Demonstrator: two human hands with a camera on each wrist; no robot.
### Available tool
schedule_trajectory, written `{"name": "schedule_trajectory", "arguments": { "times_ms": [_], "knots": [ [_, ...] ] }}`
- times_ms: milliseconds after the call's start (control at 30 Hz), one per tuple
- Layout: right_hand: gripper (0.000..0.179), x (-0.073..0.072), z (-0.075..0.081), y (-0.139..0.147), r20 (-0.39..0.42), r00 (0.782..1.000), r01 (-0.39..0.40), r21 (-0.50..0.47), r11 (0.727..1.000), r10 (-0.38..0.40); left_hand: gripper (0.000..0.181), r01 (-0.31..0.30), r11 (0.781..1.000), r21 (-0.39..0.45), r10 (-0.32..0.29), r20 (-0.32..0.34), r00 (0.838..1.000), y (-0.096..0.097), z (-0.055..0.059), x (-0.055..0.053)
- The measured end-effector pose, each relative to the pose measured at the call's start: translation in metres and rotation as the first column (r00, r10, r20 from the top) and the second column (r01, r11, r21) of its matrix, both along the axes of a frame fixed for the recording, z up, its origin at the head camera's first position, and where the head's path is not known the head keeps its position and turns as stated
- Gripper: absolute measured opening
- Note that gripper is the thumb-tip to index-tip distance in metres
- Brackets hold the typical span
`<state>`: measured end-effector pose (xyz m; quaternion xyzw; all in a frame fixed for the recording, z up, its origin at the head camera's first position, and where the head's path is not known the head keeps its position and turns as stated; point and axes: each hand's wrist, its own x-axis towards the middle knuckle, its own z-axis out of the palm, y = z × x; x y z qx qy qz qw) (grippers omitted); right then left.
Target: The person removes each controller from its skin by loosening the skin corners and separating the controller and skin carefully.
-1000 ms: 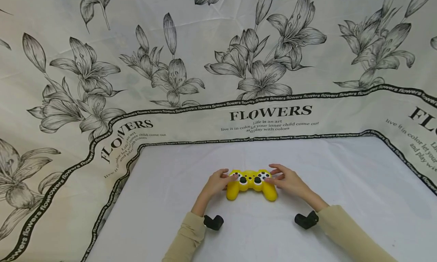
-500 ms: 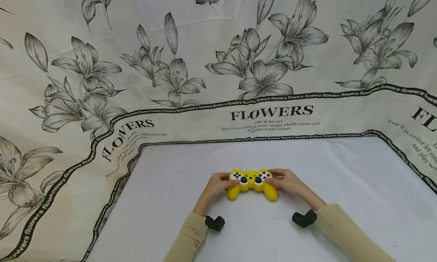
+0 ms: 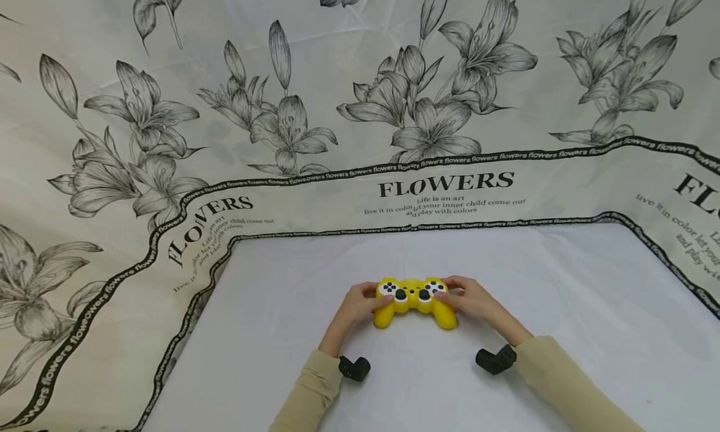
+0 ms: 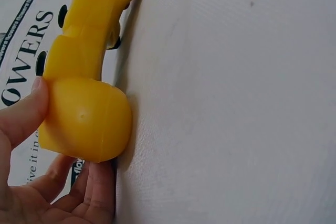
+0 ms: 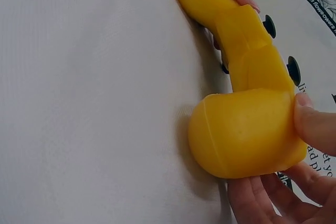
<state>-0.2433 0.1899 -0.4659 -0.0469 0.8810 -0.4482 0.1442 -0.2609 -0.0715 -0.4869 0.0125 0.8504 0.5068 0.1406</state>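
A yellow game controller (image 3: 415, 302) with black thumbsticks and white button areas is held at both ends over the white table. My left hand (image 3: 357, 304) grips its left side, thumb on the top face and fingers curled beneath. On the other side my right hand (image 3: 471, 299) grips it the same way. In the left wrist view, the controller's rounded handle (image 4: 86, 119) sits between thumb and fingers, close to the cloth. The right wrist view shows the other handle (image 5: 247, 135) with a shadow beside it; whether it touches the cloth I cannot tell.
White cloth (image 3: 270, 357) covers the table around the hands. A floral-printed curtain (image 3: 304, 125) with black lettered bands rises behind and along the sides. Black wrist-mounted devices (image 3: 355, 368) jut inward from both tan sleeves (image 3: 568, 376).
One second ago several fingers were lifted off the controller; both hands have since closed round its ends. The controller has barely moved, rising very slightly in view since half a second ago.
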Motion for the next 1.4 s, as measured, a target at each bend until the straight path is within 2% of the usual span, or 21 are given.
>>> {"name": "schedule_trajectory", "arguments": {
  "times_ms": [167, 333, 600, 900, 1133, 1400],
  "knots": [
    [0.055, -0.003, 0.002, 0.001, -0.006, 1.0, 0.001, -0.001, 1.0, -0.001, 0.058, -0.017, 1.0, -0.003, 0.017, -0.051, 0.999, 0.002, -0.001, -0.001],
    [0.054, -0.003, 0.006, 0.004, -0.046, 0.999, -0.012, 0.011, 1.0, 0.013, 0.059, -0.036, 0.999, 0.0, 0.036, -0.117, 0.993, 0.01, -0.003, 0.0],
    [0.051, 0.007, 0.007, 0.002, -0.131, 0.991, 0.0, 0.049, 0.999, 0.006, 0.058, -0.053, 0.999, 0.009, 0.053, -0.169, 0.984, 0.01, 0.0, 0.01],
    [0.052, 0.021, 0.004, -0.001, -0.15, 0.987, 0.068, 0.02, 0.997, -0.065, 0.057, -0.048, 0.998, 0.034, 0.054, -0.202, 0.978, 0.01, -0.003, 0.021],
    [0.052, 0.03, 0.003, -0.006, -0.209, 0.975, 0.074, 0.008, 0.997, -0.071, 0.056, -0.034, 0.998, 0.052, 0.047, -0.273, 0.961, 0.007, -0.003, 0.032],
    [0.051, 0.039, 0.006, -0.009, -0.248, 0.966, 0.075, -0.005, 0.997, -0.074, 0.054, -0.08, 0.995, 0.056, 0.092, -0.241, 0.966, 0.009, -0.002, 0.04]
  ]
}}
